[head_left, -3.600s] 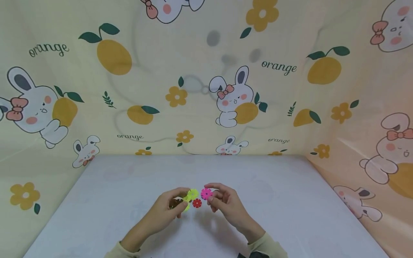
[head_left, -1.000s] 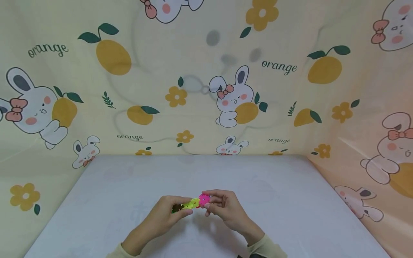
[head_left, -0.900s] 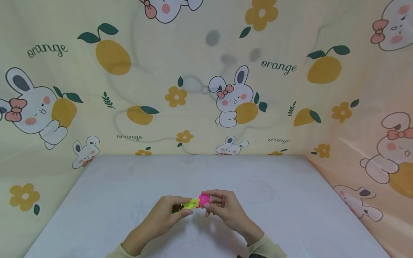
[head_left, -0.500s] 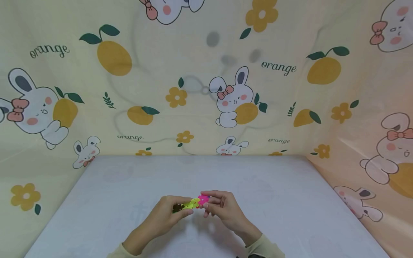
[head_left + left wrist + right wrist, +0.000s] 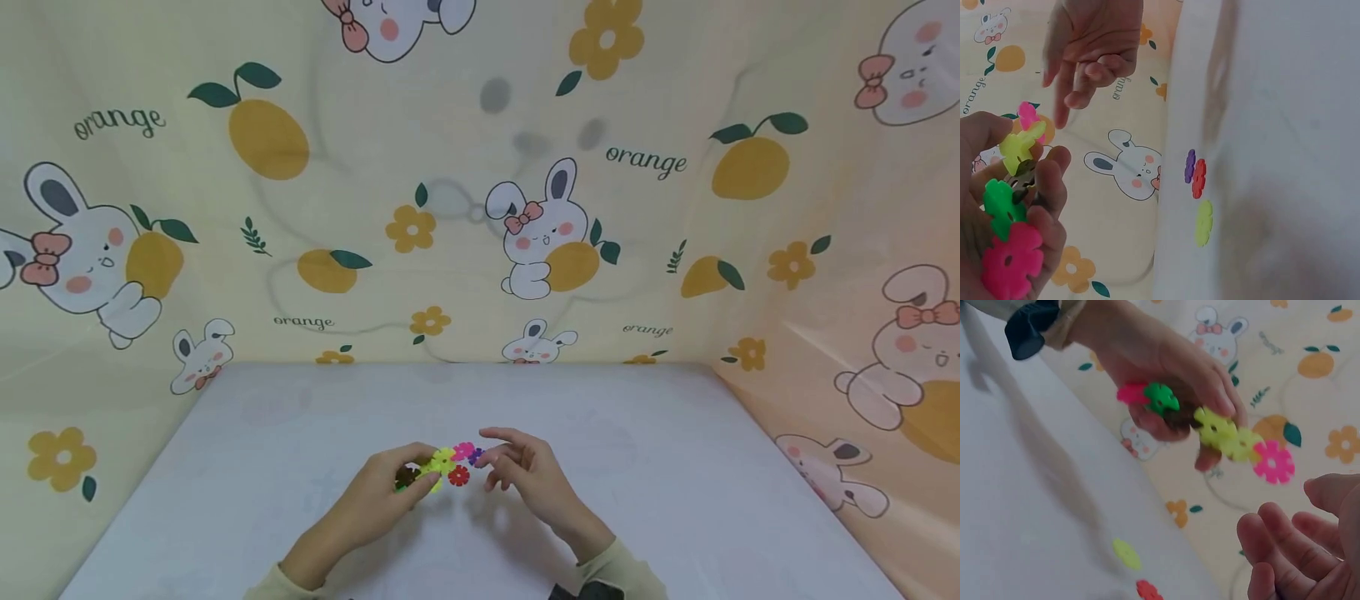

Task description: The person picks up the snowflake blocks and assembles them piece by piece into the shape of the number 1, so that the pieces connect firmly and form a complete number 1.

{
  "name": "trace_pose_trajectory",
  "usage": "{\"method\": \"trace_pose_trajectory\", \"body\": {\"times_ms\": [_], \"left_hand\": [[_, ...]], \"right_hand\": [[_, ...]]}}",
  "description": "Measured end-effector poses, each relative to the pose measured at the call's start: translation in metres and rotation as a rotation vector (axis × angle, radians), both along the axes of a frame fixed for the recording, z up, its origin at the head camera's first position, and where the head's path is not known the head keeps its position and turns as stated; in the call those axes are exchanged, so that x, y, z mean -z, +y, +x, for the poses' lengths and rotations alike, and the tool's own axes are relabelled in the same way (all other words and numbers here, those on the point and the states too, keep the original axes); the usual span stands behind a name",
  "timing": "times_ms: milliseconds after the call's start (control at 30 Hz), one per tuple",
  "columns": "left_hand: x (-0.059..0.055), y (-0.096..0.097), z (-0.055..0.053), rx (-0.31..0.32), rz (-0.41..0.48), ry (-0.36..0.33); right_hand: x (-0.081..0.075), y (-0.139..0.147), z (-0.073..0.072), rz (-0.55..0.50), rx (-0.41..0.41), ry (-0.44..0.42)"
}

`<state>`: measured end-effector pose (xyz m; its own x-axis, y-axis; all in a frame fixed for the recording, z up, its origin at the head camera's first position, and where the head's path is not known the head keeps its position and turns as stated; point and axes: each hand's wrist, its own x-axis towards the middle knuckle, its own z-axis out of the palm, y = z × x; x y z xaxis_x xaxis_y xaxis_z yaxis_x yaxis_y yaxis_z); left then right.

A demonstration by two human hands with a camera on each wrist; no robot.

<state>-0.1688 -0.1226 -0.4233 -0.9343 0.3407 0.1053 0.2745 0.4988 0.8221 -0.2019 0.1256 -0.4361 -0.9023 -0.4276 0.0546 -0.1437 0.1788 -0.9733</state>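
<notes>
My left hand pinches a chain of interlocking plastic snowflake discs between thumb and fingers. In the right wrist view the chain runs pink, green, dark brown, yellow, yellow and pink, with the last pink disc at its free end. Fingers partly cover the dark disc. My right hand is just to the right of that end, apart from it. Its fingers are loosely bent and hold nothing, with the index finger straighter.
A red disc, a purple disc and a yellow disc lie on the white table beneath the hands. A cloth printed with rabbits and oranges rises behind the table and at both sides.
The pink disc, earlier in my right hand and apart from the chain, is now joined to its yellow end. The right hand has let go and moved slightly right, uncovering the red and purple discs.
</notes>
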Motion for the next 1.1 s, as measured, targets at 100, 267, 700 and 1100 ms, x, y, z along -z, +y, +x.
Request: {"method": "trace_pose_trajectory", "body": {"times_ms": [100,267,700,1100], "left_hand": [[0.0,-0.002,-0.001,-0.003,0.021,-0.01],[0.0,-0.004,-0.002,-0.006,0.04,-0.024],[0.0,-0.004,-0.004,-0.008,0.052,-0.053],[-0.001,-0.004,-0.003,-0.003,0.055,-0.085]], "right_hand": [[0.002,0.003,-0.005,0.017,0.028,0.021],[0.012,0.005,-0.013,0.051,0.091,0.033],[0.053,0.0,-0.032,0.362,0.125,0.133],[0.065,-0.012,-0.028,0.689,0.119,0.337]]}}
